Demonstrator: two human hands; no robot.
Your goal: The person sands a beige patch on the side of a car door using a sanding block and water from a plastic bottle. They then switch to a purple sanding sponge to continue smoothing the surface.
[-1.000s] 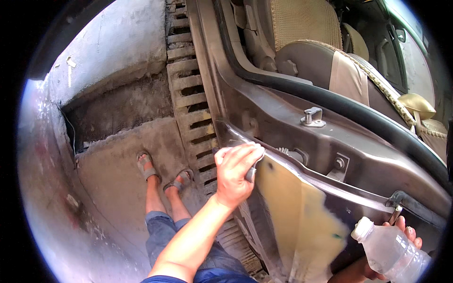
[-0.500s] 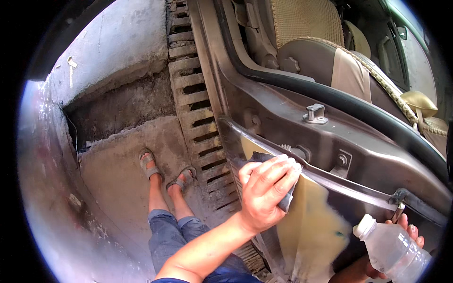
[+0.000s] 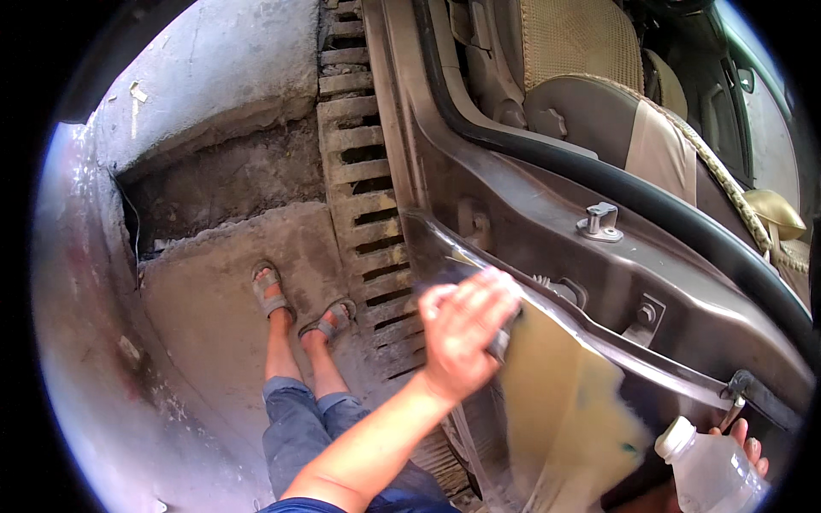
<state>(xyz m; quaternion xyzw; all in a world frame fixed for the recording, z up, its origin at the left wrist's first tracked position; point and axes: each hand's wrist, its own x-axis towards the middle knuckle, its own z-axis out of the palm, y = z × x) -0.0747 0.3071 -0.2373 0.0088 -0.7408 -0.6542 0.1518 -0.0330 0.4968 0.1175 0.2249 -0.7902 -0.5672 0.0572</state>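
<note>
My left hand (image 3: 466, 333) is closed over a dark grey folded piece of sandpaper (image 3: 499, 342), pressed to the edge of a car body panel (image 3: 658, 389). Motion blurs the fingers a little. Under and beside it spreads a yellowish filler patch (image 3: 569, 402) with smooth and dull areas. At the lower right, a translucent plastic bottle (image 3: 714, 474) with a white cap tilts toward the panel. My right hand (image 3: 753, 445) grips it from behind; only some fingertips show past its far side, and the bottle hides the rest.
A metal striker (image 3: 601, 224) and a bolted bracket (image 3: 646, 318) stand out on the door frame. Beyond the black rubber seal (image 3: 547, 162) are covered car seats (image 3: 581, 43). A slotted drain grate (image 3: 368, 171) runs along the floor, beside a sunken pit (image 3: 239, 179) and my sandalled feet.
My left hand has slid left along the panel edge with the sandpaper, uncovering more of the patch. The view has shifted slightly. My right hand still holds the bottle, a little lower in view.
</note>
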